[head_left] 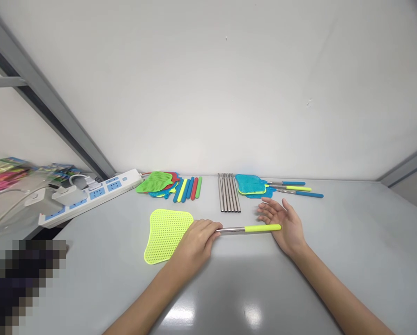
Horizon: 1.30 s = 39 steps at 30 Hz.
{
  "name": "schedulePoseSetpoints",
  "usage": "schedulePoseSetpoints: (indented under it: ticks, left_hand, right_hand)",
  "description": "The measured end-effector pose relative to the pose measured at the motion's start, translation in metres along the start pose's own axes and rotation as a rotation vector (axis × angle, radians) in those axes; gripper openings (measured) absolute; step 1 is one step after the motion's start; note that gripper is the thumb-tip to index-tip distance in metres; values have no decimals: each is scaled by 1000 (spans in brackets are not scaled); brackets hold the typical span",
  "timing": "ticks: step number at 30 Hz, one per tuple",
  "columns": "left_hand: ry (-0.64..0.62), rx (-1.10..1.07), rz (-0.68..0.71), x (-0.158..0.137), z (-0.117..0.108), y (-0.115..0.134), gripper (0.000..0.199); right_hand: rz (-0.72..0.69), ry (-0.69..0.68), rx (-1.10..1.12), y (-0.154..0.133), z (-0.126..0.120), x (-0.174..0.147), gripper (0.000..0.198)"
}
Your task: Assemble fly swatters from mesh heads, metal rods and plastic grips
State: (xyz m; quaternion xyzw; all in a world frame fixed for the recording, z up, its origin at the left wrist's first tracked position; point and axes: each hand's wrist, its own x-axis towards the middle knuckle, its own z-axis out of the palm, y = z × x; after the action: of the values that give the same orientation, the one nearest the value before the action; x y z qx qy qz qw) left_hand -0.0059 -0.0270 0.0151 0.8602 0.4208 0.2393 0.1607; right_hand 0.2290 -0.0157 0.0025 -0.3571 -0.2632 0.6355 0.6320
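A yellow fly swatter (168,235) with a perforated head lies across the middle of the view, its head to the left. My left hand (197,239) is closed around it where the head meets the metal rod (233,230). At the other end, the yellow grip (262,228) touches the palm of my right hand (283,225). The fingers of that hand are apart and stretched out, the palm turned inward.
Behind lie loose swatter heads (159,181), coloured grips (190,189), several metal rods (229,193) and whole fly swatters (252,183). At left are a power strip (103,190) with plugged-in chargers and packaged goods (6,174). A white wall (225,93) borders the grey table (351,242).
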Motion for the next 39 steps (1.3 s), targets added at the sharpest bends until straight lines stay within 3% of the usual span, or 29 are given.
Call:
schedulePoseSetpoints:
  ticks: [17, 22, 25, 28, 33, 39]
  left_hand:
    - [-13, -43, 7, 0, 4, 3, 21]
    - [-14, -53, 0, 0, 0, 4, 21]
    - [-32, -54, 15, -1, 0, 7, 21]
    - [-43, -56, 26, -2, 2, 9, 21]
    - [-56, -54, 30, -4, 6, 9, 23]
    - [-62, -89, 21, -5, 5, 11, 24]
  right_hand:
    - [-2, -78, -122, 0, 5, -3, 41]
    - [-120, -44, -286, -16, -6, 2, 36]
    - [-164, -3, -266, -27, -11, 2, 35]
    - [-143, -4, -228, -27, -9, 1, 36]
    - [-16, -122, -232, -7, 0, -3, 36]
    - [-53, -88, -196, -15, -2, -3, 36]
